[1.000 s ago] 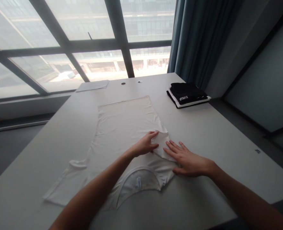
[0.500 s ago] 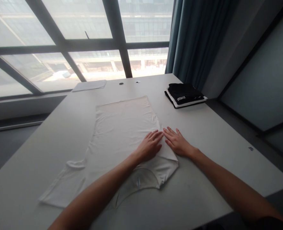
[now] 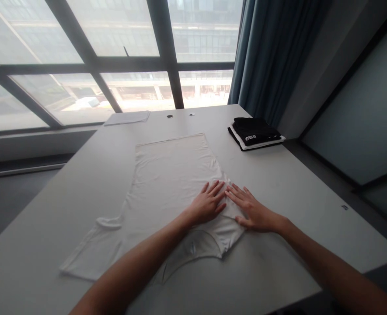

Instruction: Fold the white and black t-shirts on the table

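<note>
White T-shirt (image 3: 167, 175), one: spread on worktop (image 3: 294, 183), collar (image 3: 201, 247) near. Left sleeve (image 3: 88, 251) outspread; right sleeve (image 3: 231, 210) apparently folded in. Left hand (image 3: 208, 205), right hand (image 3: 254, 212): open, palms down over it. Handling: flat, even pressure should keep it smooth.

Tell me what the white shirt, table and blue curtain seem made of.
White shirt: thin, soft, faintly lustrous fabric, perhaps cotton or a blend, judging by its fine wrinkles. Table: hard-looking and smooth with a satin finish, probably laminate, as its even white top shows no grain. Blue curtain: matte cloth, hanging in deep folds; the fibre can't be told.
</note>
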Tool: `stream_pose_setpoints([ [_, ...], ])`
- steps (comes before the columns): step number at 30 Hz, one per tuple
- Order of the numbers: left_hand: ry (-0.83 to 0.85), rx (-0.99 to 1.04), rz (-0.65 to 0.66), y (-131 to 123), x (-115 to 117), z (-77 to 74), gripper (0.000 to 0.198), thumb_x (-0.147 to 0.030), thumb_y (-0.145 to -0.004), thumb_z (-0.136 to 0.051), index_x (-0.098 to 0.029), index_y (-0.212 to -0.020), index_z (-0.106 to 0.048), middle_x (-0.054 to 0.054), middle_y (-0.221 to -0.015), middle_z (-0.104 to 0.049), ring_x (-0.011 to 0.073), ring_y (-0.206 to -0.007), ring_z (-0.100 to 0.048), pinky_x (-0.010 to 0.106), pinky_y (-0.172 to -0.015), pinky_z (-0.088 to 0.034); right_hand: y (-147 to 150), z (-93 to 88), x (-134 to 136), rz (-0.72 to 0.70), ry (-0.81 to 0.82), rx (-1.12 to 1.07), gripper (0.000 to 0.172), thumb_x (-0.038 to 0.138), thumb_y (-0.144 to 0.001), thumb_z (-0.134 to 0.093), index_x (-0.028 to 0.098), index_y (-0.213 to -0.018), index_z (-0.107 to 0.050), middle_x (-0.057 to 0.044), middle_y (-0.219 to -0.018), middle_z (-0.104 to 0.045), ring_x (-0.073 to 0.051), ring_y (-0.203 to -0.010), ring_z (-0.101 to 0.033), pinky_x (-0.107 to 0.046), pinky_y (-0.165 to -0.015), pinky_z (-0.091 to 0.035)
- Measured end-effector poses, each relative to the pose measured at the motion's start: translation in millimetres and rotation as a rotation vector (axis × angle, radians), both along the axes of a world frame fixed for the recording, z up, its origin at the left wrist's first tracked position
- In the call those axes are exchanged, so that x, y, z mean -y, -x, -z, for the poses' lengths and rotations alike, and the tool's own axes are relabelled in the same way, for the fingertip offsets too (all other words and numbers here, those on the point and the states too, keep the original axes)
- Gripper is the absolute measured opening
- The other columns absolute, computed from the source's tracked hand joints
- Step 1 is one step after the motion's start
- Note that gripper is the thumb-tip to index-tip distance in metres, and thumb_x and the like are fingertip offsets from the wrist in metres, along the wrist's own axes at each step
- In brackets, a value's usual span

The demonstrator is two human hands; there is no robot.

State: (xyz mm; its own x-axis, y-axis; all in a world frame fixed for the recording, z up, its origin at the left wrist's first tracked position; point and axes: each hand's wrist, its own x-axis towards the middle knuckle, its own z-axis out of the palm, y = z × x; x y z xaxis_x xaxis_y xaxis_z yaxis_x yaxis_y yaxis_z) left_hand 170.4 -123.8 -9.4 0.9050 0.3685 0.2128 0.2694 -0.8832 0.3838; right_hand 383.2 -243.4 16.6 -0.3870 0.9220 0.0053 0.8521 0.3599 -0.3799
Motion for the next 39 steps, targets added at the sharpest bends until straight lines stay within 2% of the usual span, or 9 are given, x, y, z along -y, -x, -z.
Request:
stream_pose_setpoints([
  [5, -0.012, -0.033, -0.009, -0.6, 0.0, 0.9, 0.056, -0.04, -0.101, -0.05, -0.027, -0.154, -0.039, 0.011, -0.163, -0.029, 0.0303, -0.153, -0.017, 0.053, -0.122, -0.008, 8.1, 15.1, 28.5, 0.097, -0.029, -0.007, 0.099, 0.006, -0.071, -0.042, 0.019, -0.162, -0.007, -0.008, -0.168, -0.012, -0.022, -0.155, -0.002, -0.054, -0.123, -0.009],
  [10, -0.082, -0.077, -0.013, -0.5, -0.4, 1.4, 0.056, -0.042, -0.102, -0.046, -0.028, -0.156, -0.036, 0.01, -0.165, -0.025, 0.0306, -0.153, -0.015, 0.054, -0.122, -0.01, 8.1, 29.7, 37.7, 0.217, -0.038, 0.071, 0.092, 0.003, -0.079, -0.036, 0.023, -0.162, -0.002, -0.006, -0.169, -0.009, -0.023, -0.155, -0.001, -0.06, -0.122, -0.006],
  [12, -0.128, -0.112, -0.02, -0.6, -0.1, -0.7, 0.056, -0.044, -0.103, -0.044, -0.027, -0.156, -0.035, 0.01, -0.165, -0.025, 0.03, -0.153, -0.015, 0.053, -0.122, -0.011, 3.9, 32.3, 42.2, 0.198, -0.047, 0.132, 0.082, 0.008, -0.089, -0.035, 0.025, -0.162, -0.001, -0.006, -0.168, -0.007, -0.024, -0.155, 0.0, -0.061, -0.121, -0.007],
  [16, -0.199, -0.114, 0.001, -2.9, 2.9, -10.5, 0.056, -0.043, -0.102, -0.043, -0.024, -0.155, -0.036, 0.008, -0.165, -0.026, 0.0261, -0.154, -0.015, 0.051, -0.124, -0.008, -6.2, 30.3, 51.3, 0.18, -0.039, 0.199, 0.067, 0.033, -0.104, -0.033, 0.023, -0.162, -0.001, -0.009, -0.168, -0.007, -0.026, -0.155, -0.003, -0.061, -0.121, -0.013],
  [19, -0.211, -0.082, 0.064, -5.6, 7.5, -15.5, 0.057, -0.04, -0.103, -0.041, -0.021, -0.156, -0.033, 0.008, -0.165, -0.026, 0.0232, -0.154, -0.013, 0.047, -0.125, -0.006, -5.0, 22.8, 55.5, 0.16, -0.074, 0.214, 0.071, 0.042, -0.104, -0.035, 0.021, -0.162, -0.001, -0.011, -0.167, -0.007, -0.026, -0.155, -0.003, -0.06, -0.121, -0.011],
  [22, -0.188, -0.101, 0.107, -7.1, 11.5, -13.2, 0.06, -0.044, -0.103, -0.041, -0.019, -0.157, -0.033, 0.011, -0.164, -0.026, 0.026, -0.154, -0.014, 0.049, -0.125, -0.009, 3.1, 18.9, 60.6, 0.061, -0.096, 0.215, 0.073, 0.044, -0.103, -0.038, 0.021, -0.162, 0.0, -0.011, -0.167, -0.01, -0.026, -0.155, -0.004, -0.058, -0.123, -0.007],
  [30, -0.179, -0.133, 0.113, -4.9, 9.4, -4.6, 0.068, -0.051, -0.101, -0.042, -0.017, -0.158, -0.028, 0.014, -0.165, -0.022, 0.0288, -0.153, -0.015, 0.051, -0.124, -0.01, 0.9, 26.6, 86.8, 0.05, -0.054, 0.226, 0.084, 0.054, -0.101, -0.041, 0.02, -0.16, 0.007, -0.014, -0.166, -0.011, -0.029, -0.154, -0.011, -0.062, -0.122, -0.009],
  [36, -0.196, -0.143, 0.091, -18.9, -10.8, -17.8, 0.056, -0.032, -0.104, -0.035, -0.015, -0.158, -0.027, 0.01, -0.164, -0.027, 0.0217, -0.153, -0.017, 0.044, -0.124, -0.012, 0.8, 7.0, 65.5, 0.073, -0.093, 0.189, 0.078, 0.053, -0.103, -0.037, 0.016, -0.161, -0.001, -0.014, -0.166, -0.015, -0.028, -0.154, -0.011, -0.058, -0.122, -0.015],
  [39, -0.215, -0.167, 0.119, -30.0, -16.7, -15.1, 0.055, -0.036, -0.105, -0.034, -0.017, -0.156, -0.031, 0.01, -0.163, -0.029, 0.0224, -0.153, -0.017, 0.045, -0.123, -0.012, 10.0, 7.3, 46.9, 0.092, -0.144, 0.188, 0.075, 0.052, -0.103, -0.035, 0.013, -0.161, -0.007, -0.015, -0.165, -0.018, -0.027, -0.154, -0.011, -0.057, -0.122, -0.015],
])
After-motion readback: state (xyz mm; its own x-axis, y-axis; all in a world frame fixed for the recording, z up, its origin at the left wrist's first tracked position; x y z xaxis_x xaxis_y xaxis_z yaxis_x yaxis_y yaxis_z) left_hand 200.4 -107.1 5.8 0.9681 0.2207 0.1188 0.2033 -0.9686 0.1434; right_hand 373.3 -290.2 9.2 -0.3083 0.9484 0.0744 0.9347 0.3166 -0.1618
